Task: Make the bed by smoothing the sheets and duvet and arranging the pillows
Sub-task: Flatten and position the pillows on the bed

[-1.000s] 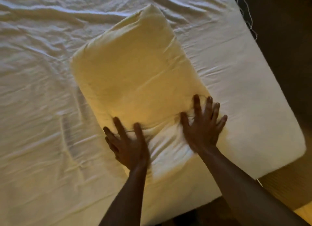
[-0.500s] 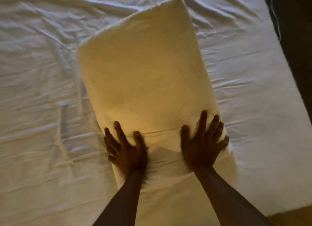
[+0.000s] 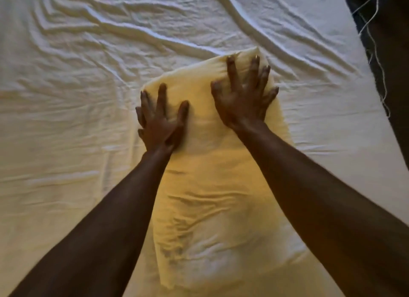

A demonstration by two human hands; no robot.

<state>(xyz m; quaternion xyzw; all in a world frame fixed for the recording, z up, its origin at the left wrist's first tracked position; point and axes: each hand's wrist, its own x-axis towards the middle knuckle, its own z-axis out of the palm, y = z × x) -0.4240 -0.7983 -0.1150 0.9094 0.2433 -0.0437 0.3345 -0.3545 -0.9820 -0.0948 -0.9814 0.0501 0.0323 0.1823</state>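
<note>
Both hands lie flat on the pillow [image 3: 221,203], fingers spread and straight, gripping nothing; the left hand [image 3: 160,125] presses palm-down a little short of the far end, on the pillow's left side, while the right hand [image 3: 243,97] reaches further, its fingertips [image 3: 231,60] at the far edge; the spread looks meant to cover as much cloth as possible and push creases toward that end. The pillow runs lengthways away from the person, directly under both forearms, so the arms can bear down along its whole length; beneath the palms its case looks fairly flat; nearer the person, between the forearms, it is creased and bunched, so I judge the smoothing only partly done there. The pillow rests on the sheet [image 3: 73,124], which spreads out to the left of the left hand and beyond both sets of fingers; the sheet is heavily wrinkled, with long ridges running across beyond the right hand's fingertips, so it too needs flattening. To the right of the right hand the sheet ends at the mattress edge, with a dark strip past it and a loose thread [image 3: 374,53] hanging there. No duvet is in view; whether the pillow sits at the head of the bed cannot be told.
</note>
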